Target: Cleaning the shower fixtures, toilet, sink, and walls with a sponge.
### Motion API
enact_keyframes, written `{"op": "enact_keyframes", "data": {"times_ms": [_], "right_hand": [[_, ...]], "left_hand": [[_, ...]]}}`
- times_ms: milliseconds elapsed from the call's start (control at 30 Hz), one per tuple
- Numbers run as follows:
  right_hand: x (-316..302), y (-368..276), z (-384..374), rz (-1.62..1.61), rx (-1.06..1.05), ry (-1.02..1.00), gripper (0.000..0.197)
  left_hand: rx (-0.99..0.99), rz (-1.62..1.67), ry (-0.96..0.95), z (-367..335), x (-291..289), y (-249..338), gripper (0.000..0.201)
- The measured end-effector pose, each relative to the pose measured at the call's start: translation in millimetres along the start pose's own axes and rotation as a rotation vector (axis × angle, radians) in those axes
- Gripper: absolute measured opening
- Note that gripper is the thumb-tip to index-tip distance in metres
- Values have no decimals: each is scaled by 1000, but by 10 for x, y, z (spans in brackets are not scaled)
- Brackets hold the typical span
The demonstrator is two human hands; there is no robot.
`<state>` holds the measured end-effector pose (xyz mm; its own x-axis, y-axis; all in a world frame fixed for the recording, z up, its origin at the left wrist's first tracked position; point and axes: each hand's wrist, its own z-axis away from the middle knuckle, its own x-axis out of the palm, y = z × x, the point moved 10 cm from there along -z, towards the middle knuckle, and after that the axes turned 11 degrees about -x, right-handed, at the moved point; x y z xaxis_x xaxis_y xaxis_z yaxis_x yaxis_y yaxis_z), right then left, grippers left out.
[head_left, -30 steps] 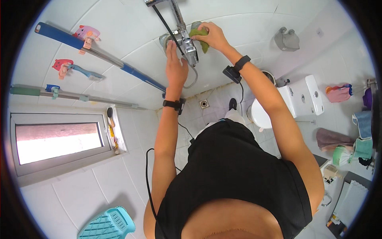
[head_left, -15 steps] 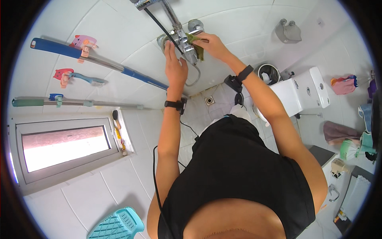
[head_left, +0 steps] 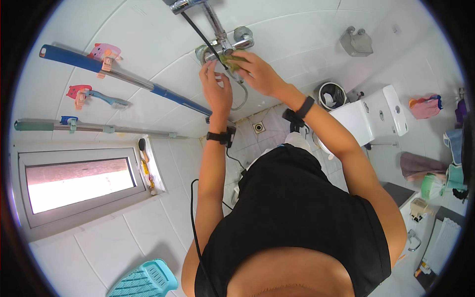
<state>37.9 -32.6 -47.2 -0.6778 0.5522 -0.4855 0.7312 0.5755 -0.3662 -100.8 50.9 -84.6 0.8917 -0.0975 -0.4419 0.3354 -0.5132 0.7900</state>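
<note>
A chrome shower mixer tap (head_left: 243, 43) is fixed to the white tiled wall ahead of me, with a metal riser pipe and a hose about it. My right hand (head_left: 263, 75) grips a crumpled yellow-green cloth (head_left: 232, 61) and presses it against the middle of the tap, hiding part of its body. Just below the tap's left end is my left hand (head_left: 216, 91), its fingers bent but apart and nothing seen in them. Whether those fingertips touch the metal I cannot tell. Both wrists wear black straps.
Blue-handled pole (head_left: 71, 57), brush (head_left: 106, 98) and green-handled pole (head_left: 37, 126) hang on the left wall above a window (head_left: 79, 185). A grey wall holder (head_left: 357, 41), bin (head_left: 331, 95) and white toilet (head_left: 368, 116) stand to the right. The floor has a drain (head_left: 259, 127).
My right hand has moved the cloth leftward, from the tap's right side to its middle. My left hand has dropped slightly from the tap's left end, its fingers now more bent.
</note>
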Motion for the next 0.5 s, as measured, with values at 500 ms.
{"op": "enact_keyframes", "data": {"times_ms": [500], "right_hand": [[359, -304, -191, 281, -254, -224, 44]], "left_hand": [[-168, 249, -191, 149, 575, -802, 28]]}}
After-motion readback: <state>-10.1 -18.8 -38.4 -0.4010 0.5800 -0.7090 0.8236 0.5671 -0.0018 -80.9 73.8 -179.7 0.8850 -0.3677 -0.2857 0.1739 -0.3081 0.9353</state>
